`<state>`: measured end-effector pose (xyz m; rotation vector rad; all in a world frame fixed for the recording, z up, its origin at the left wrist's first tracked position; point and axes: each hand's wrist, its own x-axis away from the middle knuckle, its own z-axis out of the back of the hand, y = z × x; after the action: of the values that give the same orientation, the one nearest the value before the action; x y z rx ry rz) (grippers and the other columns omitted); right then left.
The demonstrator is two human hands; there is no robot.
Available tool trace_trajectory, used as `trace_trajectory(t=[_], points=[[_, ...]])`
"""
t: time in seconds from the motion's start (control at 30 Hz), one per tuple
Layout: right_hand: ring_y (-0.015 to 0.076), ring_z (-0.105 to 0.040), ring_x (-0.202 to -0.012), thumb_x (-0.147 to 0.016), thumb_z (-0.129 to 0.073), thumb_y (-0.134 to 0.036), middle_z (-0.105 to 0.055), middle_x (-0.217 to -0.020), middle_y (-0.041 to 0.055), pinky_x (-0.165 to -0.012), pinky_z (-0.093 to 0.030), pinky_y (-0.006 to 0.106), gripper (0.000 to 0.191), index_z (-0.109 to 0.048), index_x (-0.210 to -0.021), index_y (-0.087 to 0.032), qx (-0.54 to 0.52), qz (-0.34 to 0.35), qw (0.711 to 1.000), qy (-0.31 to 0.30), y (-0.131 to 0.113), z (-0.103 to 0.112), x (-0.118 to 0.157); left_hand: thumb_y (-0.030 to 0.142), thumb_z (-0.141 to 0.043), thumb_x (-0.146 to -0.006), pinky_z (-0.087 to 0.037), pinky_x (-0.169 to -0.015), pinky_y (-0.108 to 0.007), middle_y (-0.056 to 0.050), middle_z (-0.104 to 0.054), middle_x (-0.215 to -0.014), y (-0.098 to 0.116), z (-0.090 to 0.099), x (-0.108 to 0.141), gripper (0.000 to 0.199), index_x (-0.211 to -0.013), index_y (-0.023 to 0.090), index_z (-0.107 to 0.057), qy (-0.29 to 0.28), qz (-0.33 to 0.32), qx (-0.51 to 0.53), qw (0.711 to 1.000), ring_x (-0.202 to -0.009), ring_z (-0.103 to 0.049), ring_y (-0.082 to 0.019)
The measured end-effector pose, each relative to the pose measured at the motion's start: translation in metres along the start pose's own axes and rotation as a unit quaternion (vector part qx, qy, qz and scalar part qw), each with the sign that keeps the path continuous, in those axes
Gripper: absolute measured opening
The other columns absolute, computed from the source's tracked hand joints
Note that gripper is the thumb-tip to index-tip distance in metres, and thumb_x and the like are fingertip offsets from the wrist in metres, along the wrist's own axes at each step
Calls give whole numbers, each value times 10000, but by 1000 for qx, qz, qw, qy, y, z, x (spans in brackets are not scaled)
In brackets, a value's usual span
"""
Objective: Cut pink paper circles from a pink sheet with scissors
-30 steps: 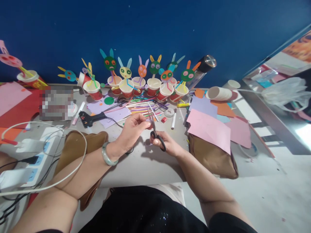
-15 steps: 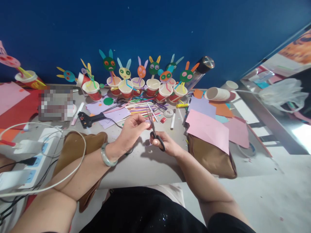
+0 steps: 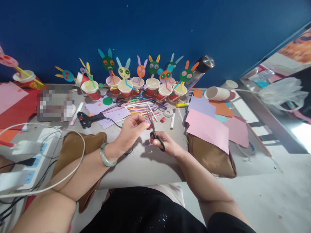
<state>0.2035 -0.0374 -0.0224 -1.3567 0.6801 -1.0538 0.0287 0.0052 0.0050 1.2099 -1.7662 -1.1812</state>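
Note:
In the middle of the head view, my left hand (image 3: pixel 132 131) pinches a small piece of purple paper (image 3: pixel 147 121) between thumb and fingers. My right hand (image 3: pixel 166 144) is closed round the black handles of a pair of scissors (image 3: pixel 152 127). The blades point up and away, right beside the purple paper at my left fingertips. Whether the blades touch the paper I cannot tell. Just beyond the hands lie a bundle of coloured sticks (image 3: pixel 139 109), a roll of clear tape (image 3: pixel 168 112) and a white marker (image 3: pixel 172 119). A black glue gun (image 3: pixel 91 119) rests to the left.
Several paper cups (image 3: pixel 125 87) with paper rabbit figures line the blue wall. Pink paper (image 3: pixel 209 129) lies on a brown pouch (image 3: pixel 211 158) at right; another brown pouch (image 3: pixel 77 145) is under my left forearm. A power strip (image 3: pixel 40 155) with looping cables stands left. A bottle (image 3: pixel 201 69) leans behind.
Both hands, the paper and the scissors stay almost in place. The whole view has shifted very slightly.

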Motion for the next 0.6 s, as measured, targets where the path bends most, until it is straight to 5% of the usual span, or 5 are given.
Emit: trace_trajectory(t=[0.6], points=[[93,-315,-599,-657,-605,-879,-373,-613,-45,-551,-245,251,717,-428,-652,-185,16,-6,1000,2,0,2,2,185,-701,-734,-505,-696,-270,13,-648,-673,1,0,1,138,-679,180,-574,-5,-16,3,1000,-675,-627,-121]])
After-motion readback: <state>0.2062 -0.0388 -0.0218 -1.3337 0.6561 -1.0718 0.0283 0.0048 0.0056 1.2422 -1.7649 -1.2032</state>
